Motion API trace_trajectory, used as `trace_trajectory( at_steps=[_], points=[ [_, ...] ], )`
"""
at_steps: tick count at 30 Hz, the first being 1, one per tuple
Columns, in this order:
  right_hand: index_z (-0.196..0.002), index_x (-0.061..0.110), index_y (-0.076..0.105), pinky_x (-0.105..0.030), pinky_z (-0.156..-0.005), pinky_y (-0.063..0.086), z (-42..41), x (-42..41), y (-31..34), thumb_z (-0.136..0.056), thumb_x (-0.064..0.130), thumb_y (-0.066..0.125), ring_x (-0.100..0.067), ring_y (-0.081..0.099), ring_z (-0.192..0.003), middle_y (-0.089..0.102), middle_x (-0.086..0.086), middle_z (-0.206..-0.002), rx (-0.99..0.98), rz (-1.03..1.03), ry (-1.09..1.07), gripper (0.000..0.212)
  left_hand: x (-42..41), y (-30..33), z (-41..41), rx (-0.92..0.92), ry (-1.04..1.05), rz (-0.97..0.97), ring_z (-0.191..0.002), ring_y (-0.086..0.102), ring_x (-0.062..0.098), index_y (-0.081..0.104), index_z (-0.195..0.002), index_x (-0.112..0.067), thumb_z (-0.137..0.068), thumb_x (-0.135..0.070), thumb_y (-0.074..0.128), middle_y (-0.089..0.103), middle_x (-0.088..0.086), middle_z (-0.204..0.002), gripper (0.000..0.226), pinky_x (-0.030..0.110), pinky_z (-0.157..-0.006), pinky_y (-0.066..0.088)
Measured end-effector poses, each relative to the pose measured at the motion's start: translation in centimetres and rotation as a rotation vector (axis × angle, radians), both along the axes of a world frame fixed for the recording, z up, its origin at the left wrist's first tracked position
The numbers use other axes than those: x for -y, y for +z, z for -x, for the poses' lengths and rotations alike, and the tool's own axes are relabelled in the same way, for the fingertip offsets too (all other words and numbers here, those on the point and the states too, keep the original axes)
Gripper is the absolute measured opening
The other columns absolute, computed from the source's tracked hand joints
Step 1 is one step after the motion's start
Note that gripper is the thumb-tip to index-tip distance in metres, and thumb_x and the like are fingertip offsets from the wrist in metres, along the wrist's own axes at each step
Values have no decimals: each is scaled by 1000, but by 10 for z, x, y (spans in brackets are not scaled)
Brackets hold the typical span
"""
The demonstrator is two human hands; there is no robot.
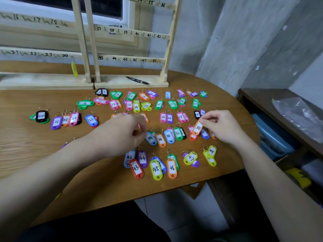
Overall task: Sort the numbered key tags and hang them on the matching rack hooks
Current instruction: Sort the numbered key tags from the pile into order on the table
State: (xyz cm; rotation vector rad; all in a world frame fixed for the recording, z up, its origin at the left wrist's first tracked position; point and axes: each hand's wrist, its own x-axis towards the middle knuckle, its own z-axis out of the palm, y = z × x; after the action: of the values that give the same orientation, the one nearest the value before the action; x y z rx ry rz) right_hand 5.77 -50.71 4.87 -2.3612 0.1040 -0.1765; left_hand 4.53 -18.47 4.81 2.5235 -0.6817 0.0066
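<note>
A: While the right hand (222, 127) pinches the top of orange tag 38 (197, 128) between thumb and fingertips, where does that tag sit?

B: It is lifted at its ring end, tilted, with its lower end over the red tag (193, 137) in the thirties row on the table (52, 154). The other fingers are curled in.

A: And the left hand (122, 135)?

B: Knuckles up, fingers curled down near blue tag 34 (150, 138). I cannot tell whether it holds anything; the fingertips are hidden under the hand. It also covers part of the twenties row behind it.

A: What lies around?

B: Tags in rough numbered rows: 20 (41, 116) far left, 43 (136, 168), 45 (156, 169) and 46 (172, 168) nearest the table edge. Behind them stand two wooden racks (132, 58) with written numbers; the right one reads 37 to 48 on its lower bars. A yellow tag (74, 69) hangs at hook 24 on the left rack. A pen (137, 80) lies on the right rack's base.

A: To the side?

B: A low shelf (262, 95) by the wall, with a clear bag (297, 114) on top and a blue box (272, 137) beneath.
</note>
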Motion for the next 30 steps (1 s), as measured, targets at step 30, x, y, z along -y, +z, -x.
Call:
trace_trajectory(
  at_steps=[30],
  points=[
    [-87,20,73,-10,-57,39,-40,-55,17,-95,18,66,3,53,-60,61,9,-72,87,240,173,11,-65,-9,-14,-22,98,-6,-66,53,8,60,-89,-33,-94,-31,65,57,-12,-67,7,24,-57,35]
  ],
)
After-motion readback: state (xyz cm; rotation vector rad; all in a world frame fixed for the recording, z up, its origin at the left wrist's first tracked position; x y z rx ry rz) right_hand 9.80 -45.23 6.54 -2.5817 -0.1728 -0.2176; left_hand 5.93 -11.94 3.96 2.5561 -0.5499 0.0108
